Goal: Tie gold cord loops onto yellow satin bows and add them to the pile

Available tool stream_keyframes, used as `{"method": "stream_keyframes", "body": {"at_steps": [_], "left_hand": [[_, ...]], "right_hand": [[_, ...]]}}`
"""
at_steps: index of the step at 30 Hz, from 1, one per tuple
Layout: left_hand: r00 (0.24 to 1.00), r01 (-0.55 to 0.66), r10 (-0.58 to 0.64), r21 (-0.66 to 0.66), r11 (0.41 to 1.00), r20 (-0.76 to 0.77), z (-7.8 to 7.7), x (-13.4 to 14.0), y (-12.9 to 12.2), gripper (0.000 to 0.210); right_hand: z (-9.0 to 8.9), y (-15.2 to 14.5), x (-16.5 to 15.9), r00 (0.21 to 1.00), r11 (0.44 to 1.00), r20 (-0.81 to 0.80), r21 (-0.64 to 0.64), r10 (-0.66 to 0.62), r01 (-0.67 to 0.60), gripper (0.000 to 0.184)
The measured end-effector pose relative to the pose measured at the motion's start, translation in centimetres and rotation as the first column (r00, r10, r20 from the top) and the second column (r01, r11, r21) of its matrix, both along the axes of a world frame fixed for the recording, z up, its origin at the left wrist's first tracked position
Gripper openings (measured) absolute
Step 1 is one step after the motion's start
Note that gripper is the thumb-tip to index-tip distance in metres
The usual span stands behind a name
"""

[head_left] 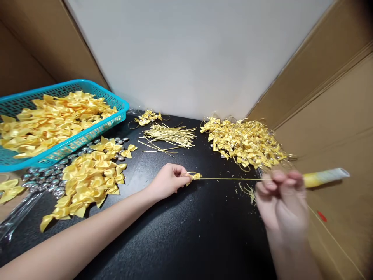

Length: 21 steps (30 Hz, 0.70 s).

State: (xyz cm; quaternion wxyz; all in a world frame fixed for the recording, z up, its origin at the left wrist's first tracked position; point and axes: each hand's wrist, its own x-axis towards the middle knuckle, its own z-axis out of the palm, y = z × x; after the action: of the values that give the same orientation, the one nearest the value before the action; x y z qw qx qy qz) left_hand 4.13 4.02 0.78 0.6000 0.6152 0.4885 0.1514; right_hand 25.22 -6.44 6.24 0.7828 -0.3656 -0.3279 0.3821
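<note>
My left hand (170, 179) is closed, pinching a small yellow satin bow (197, 176) with a thin loop of gold cord by it. From the bow a yellow thread (230, 178) stretches taut and nearly level to my right hand (282, 208). That hand is blurred, its fingertips pressed together on the thread. Behind it a yellow and white tube (326, 177) points right; whether the hand touches it I cannot tell. More thread runs down to the lower right corner. Cut gold cords (170, 135) lie in a bundle beyond my left hand.
A turquoise basket (87, 142) full of yellow bows stands at the left. Beside it are loose bows (90, 179) and silvery beads (46, 179). Finished-looking bows with cord loops (243, 142) are heaped at the back right. Thread scraps (249, 192) lie near my right hand. Cardboard (338, 105) borders the right side.
</note>
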Motion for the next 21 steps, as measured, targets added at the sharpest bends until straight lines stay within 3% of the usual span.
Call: {"method": "stream_keyframes", "body": {"at_steps": [3, 9, 14, 18, 21], "left_hand": [[1.0, 0.007, -0.007, 0.003, 1.0, -0.004, -0.1, 0.0, 0.0, 0.021], [1.0, 0.008, -0.008, 0.007, 1.0, -0.005, -0.3, 0.1, 0.0, 0.019], [1.0, 0.025, -0.025, 0.008, 1.0, 0.002, -0.4, -0.1, 0.1, 0.019], [0.999, 0.045, -0.045, -0.002, 0.999, 0.02, -0.4, -0.1, 0.1, 0.019], [0.998, 0.058, -0.058, -0.008, 0.998, 0.016, -0.3, -0.1, 0.1, 0.017]], "right_hand": [[0.3, -0.1, 0.5, 0.998, 0.997, 0.013, 0.039, -0.067, 0.067, 0.018], [-0.1, 0.6, -0.4, 0.994, 0.985, 0.06, -0.155, 0.087, -0.076, 0.018], [0.8, 0.3, 0.7, 0.998, 0.998, -0.06, -0.068, 0.006, -0.01, 0.019], [1.6, 0.2, 1.6, 0.989, 0.996, -0.139, -0.079, 0.041, -0.052, 0.019], [2.2, 0.7, 2.3, 0.984, 0.998, -0.177, -0.054, -0.035, 0.026, 0.026]]}}
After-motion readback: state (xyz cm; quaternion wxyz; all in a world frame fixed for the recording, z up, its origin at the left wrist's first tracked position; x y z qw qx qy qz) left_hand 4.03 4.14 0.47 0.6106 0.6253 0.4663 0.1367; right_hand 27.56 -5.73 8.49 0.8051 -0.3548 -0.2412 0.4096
